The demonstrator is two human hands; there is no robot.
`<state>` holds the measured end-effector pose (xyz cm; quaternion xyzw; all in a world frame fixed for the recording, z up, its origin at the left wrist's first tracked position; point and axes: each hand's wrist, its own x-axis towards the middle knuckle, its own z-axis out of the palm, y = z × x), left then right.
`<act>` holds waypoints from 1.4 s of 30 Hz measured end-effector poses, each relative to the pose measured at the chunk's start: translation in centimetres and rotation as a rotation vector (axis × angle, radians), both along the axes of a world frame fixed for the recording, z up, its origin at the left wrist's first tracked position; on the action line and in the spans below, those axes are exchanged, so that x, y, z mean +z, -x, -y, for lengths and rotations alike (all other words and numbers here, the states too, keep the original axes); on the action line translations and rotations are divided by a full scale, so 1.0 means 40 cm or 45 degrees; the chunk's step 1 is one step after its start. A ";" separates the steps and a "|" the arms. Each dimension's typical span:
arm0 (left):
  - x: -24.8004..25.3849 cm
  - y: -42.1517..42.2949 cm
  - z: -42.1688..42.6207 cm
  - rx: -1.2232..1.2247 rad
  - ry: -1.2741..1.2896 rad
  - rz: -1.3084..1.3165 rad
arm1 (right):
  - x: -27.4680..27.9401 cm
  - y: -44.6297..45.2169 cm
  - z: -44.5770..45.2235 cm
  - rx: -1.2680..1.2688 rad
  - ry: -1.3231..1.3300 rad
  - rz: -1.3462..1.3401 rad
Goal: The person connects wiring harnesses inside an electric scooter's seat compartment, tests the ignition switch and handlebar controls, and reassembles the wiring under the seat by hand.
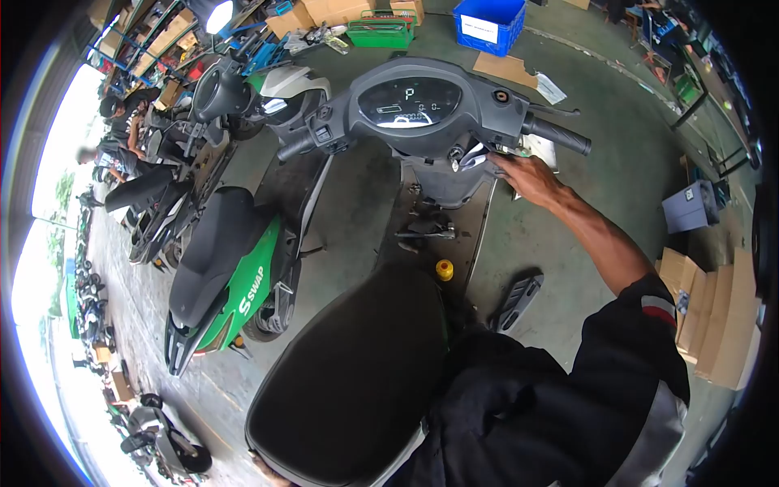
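Observation:
An electric scooter stands in front of me, its lit dashboard (pixel 410 103) showing a "P". My right hand (pixel 531 177) reaches below the right handlebar grip (pixel 560 134). Its fingers are closed beside the ignition lock (pixel 455 153), at a small white and blue piece (pixel 473 161); what they pinch is too small to make out. At the bottom edge, part of my left hand (pixel 266 471) shows against the rear left rim of the black seat (pixel 349 390). The seat hides most of its fingers. Tools (pixel 430 231) and a yellow-capped item (pixel 444 269) lie around the footboard.
A green scooter (pixel 243 284) is parked close on the left, with people (pixel 126 130) by more scooters beyond. A dark plastic part (pixel 518 299) lies on the floor at right. Blue (pixel 489 28) and green (pixel 381 32) crates stand ahead; cardboard (pixel 714 308) leans at right.

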<state>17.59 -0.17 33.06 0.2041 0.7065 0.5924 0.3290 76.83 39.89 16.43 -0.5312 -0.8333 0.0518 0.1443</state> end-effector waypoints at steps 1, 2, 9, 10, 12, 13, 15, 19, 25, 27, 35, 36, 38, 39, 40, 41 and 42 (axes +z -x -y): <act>-0.003 0.005 0.006 0.009 -0.009 0.007 | 0.009 0.002 -0.001 0.071 -0.044 -0.076; -0.007 0.011 0.009 0.023 -0.017 0.014 | 0.019 0.002 -0.003 0.080 -0.045 -0.062; -0.025 0.028 0.022 0.060 -0.044 0.044 | 0.101 0.032 0.005 0.060 0.204 0.016; -0.027 0.029 0.025 0.062 -0.047 0.048 | 0.101 0.032 0.005 0.084 0.175 0.015; -0.031 0.030 0.029 0.073 -0.054 0.055 | 0.102 0.033 0.010 0.078 0.171 0.030; -0.032 0.031 0.030 0.076 -0.058 0.056 | 0.102 0.034 0.011 0.071 0.166 0.038; -0.030 0.032 0.033 0.083 -0.063 0.057 | 0.069 0.019 0.005 0.100 0.096 0.019; -0.030 0.033 0.034 0.094 -0.066 0.049 | 0.042 0.007 0.014 0.099 0.020 0.021; -0.032 0.031 0.035 0.104 -0.071 0.042 | 0.042 0.006 0.037 0.045 0.028 -0.087; -0.033 0.030 0.036 0.108 -0.067 0.042 | 0.043 0.008 0.042 0.045 -0.006 -0.099; -0.034 0.023 0.029 0.115 -0.063 0.034 | 0.036 0.029 0.081 -0.034 -0.182 -0.226; -0.035 0.021 0.028 0.114 -0.061 0.031 | 0.028 0.033 0.084 -0.077 -0.218 -0.286; -0.034 0.016 0.028 0.114 -0.052 0.027 | 0.000 0.043 0.085 -0.125 -0.247 -0.342; -0.036 0.015 0.024 0.117 -0.050 0.023 | -0.021 0.052 0.080 -0.360 -0.142 -0.502; -0.038 0.014 0.025 0.115 -0.040 0.021 | -0.042 0.059 0.075 -0.598 -0.040 -0.659; -0.038 0.006 0.016 0.113 -0.033 0.025 | -0.063 0.070 0.070 -0.607 -0.044 -0.648; -0.041 0.000 -0.002 0.110 -0.025 0.019 | -0.085 0.083 0.062 -0.538 0.097 -1.107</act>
